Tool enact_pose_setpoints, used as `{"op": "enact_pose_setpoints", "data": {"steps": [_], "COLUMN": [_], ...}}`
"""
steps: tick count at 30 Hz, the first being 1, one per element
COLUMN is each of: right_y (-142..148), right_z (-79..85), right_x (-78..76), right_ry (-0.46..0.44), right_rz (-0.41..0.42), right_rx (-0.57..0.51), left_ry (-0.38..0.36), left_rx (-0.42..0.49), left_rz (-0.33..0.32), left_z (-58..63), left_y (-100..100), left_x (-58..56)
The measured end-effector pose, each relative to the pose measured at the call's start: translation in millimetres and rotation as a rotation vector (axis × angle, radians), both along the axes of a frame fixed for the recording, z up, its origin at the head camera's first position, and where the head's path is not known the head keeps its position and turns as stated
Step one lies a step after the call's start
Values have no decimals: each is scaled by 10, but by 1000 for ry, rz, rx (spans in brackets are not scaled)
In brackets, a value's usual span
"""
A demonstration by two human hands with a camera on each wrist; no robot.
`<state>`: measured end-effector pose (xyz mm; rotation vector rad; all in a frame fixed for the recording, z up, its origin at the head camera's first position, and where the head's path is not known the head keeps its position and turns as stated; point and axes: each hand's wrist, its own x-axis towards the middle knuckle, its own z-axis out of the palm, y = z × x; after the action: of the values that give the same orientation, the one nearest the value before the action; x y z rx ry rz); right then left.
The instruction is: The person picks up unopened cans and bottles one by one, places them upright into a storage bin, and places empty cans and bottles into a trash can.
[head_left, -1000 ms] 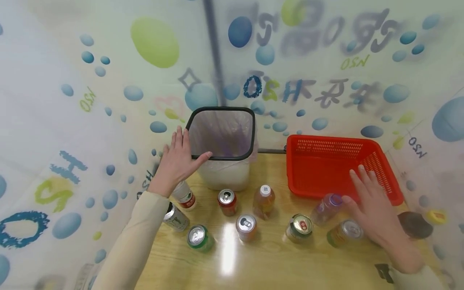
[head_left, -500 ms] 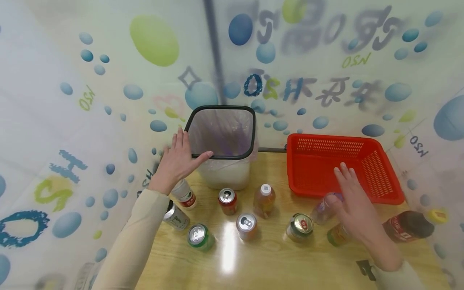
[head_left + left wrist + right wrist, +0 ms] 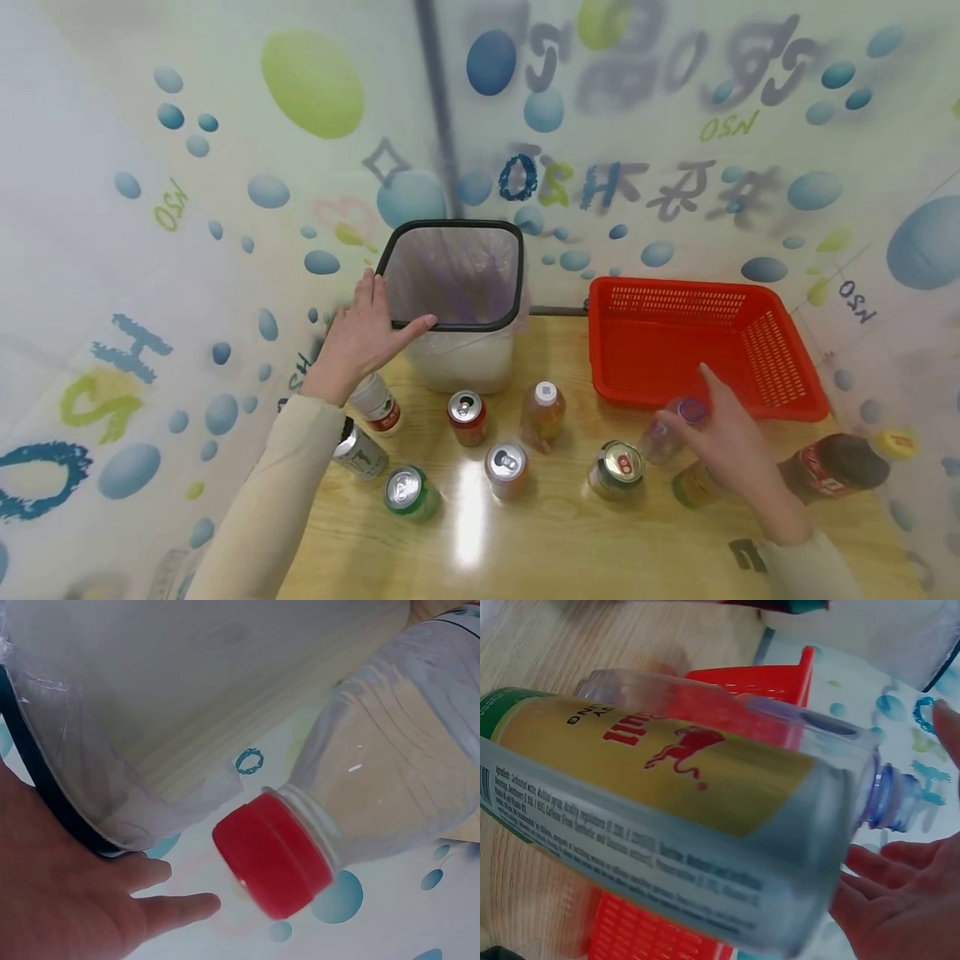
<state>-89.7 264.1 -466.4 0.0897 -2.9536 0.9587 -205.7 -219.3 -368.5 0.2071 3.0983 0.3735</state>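
My left hand (image 3: 360,337) lies with straight fingers against the black rim of the lined white waste bin (image 3: 465,367). Beside that hand, a clear bottle with a red cap (image 3: 274,855) stands near the bin. My right hand (image 3: 727,442) is at the neck of a clear purple-tinted plastic bottle (image 3: 663,446), thumb on one side and fingers on the other. In the right wrist view, the fingers (image 3: 885,870) are spread beside the bottle's uncapped neck. A yellow and silver drink can (image 3: 667,802) with a red bull stands close by, partly hidden by the right hand in the head view.
A red plastic basket (image 3: 802,358) sits at the back right. Across the wooden table stand a red can (image 3: 468,429), a green can (image 3: 420,500), several other cans and an amber bottle (image 3: 543,421). A dark cola bottle (image 3: 832,471) with a yellow cap is at far right.
My right hand has moved left and lower, from in front of the basket to the neck of the purple-tinted bottle. The left hand stays at the bin rim.
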Motion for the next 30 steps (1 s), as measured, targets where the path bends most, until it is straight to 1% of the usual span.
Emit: {"op": "enact_pose_setpoints", "data": {"steps": [6, 10, 16, 20, 22, 25, 26, 28, 30], "right_y": [-25, -28, 1, -8, -14, -19, -21, -28, -34], "right_z": [-50, -77, -95, -67, -37, 40, 73, 144, 215], "right_x": [-79, -83, -31, -16, -12, -1, 6, 22, 37], "right_ry": [-103, -139, -123, -93, -102, -135, -131, -94, -22], "right_rz": [14, 24, 44, 50, 32, -18, -35, -67, -88], "right_rx": [-1, 5, 43, 45, 48, 57, 57, 54, 39], "left_ry": [-7, -15, -16, -39, -48, -50, -51, -51, -51], "left_rx": [-4, -4, 1, -2, 2, -1, 0, -1, 0], "left_rz": [22, 30, 20, 28, 37, 48, 53, 59, 63], "left_z": [5, 18, 19, 41, 50, 54, 52, 49, 47], "left_y": [-18, 7, 32, 19, 14, 14, 14, 15, 16], "left_x": [20, 21, 6, 8, 11, 16, 17, 18, 18]}}
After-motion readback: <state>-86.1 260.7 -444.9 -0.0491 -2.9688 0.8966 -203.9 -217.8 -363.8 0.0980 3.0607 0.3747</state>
